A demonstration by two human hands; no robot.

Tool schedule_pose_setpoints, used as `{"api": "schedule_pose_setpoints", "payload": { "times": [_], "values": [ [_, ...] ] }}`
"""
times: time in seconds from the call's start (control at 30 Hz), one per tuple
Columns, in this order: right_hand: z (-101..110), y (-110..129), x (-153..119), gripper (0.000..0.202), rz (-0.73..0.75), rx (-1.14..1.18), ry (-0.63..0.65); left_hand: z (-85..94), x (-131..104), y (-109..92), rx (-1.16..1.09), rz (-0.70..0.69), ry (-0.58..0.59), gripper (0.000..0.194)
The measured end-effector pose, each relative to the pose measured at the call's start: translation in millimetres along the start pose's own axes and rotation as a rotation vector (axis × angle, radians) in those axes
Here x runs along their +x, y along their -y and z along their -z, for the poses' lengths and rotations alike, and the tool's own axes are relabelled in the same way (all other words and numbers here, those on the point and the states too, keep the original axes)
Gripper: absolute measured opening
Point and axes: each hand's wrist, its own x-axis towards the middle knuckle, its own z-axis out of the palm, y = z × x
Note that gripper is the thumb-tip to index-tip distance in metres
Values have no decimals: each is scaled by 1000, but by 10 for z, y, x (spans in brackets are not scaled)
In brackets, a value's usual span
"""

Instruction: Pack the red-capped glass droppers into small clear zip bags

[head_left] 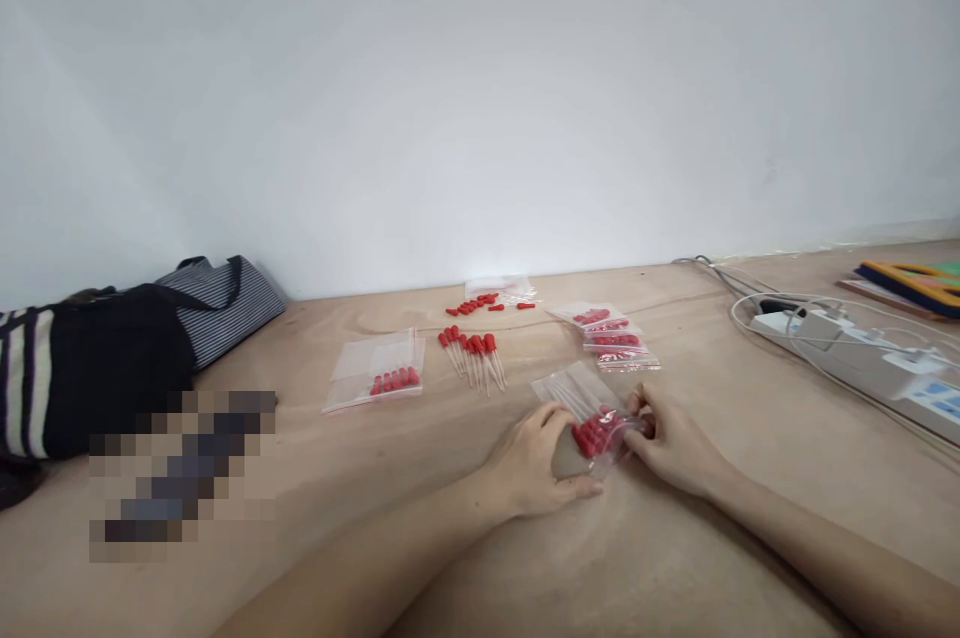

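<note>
A clear zip bag [574, 386] lies on the table in front of me, holding several droppers with red rubber bulbs [596, 433] and pale tubes. Curved along its left side is my left hand [536, 463], thumb and fingers apart, fingertips touching the bag's edge. My right hand [671, 438] pinches the bag's right end, near the bulbs. Beyond my left hand lie several loose droppers [476, 348], bulbs pointing away from me. Left of them, more bags [371, 363] overlap, with red-bulbed droppers inside. Filled bags [616, 340] are stacked behind the held one.
Loose red bulbs [478, 303] lie near the wall beside a clear bag [495, 286]. A white power strip [847, 343] with cables and plugs occupies the right side, near coloured frames [919, 288]. Dark striped fabric [105, 373] and a pixelated patch [184, 473] are at left.
</note>
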Motion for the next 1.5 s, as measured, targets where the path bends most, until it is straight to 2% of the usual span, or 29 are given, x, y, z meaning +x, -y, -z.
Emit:
{"api": "schedule_pose_setpoints", "payload": {
  "times": [0.1,0.2,0.3,0.4,0.57,0.67,0.87,1.0,1.13,1.23,1.33,1.5],
  "values": [
    [-9,59,-24,24,161,-9,52,-8,98,68,12,14,-10,55],
    [-37,105,49,21,283,-34,80,25,134,163,64,-20,-83,37],
    [-86,167,205,16,319,-88,123,88,126,264,100,-45,-155,19],
    [-147,241,381,12,337,-152,171,143,105,350,111,-37,-187,9],
    [-237,279,545,7,429,-179,157,168,92,417,145,-9,-222,16],
    [-275,239,538,12,435,-170,111,162,93,413,160,-2,-229,16],
    [-389,174,498,19,334,-206,-7,158,98,406,184,-15,-226,14],
    [-393,148,510,23,334,-173,40,149,99,430,219,-27,-217,6],
    [-229,103,485,30,505,-187,158,153,94,451,272,-57,-205,10],
    [-74,53,463,36,611,-289,196,195,91,470,320,-124,-180,8],
    [5,-4,474,27,700,-488,126,249,91,521,382,-233,-132,5],
    [-34,-110,564,20,983,-671,-67,265,103,654,492,-345,-95,19]
  ]
}}
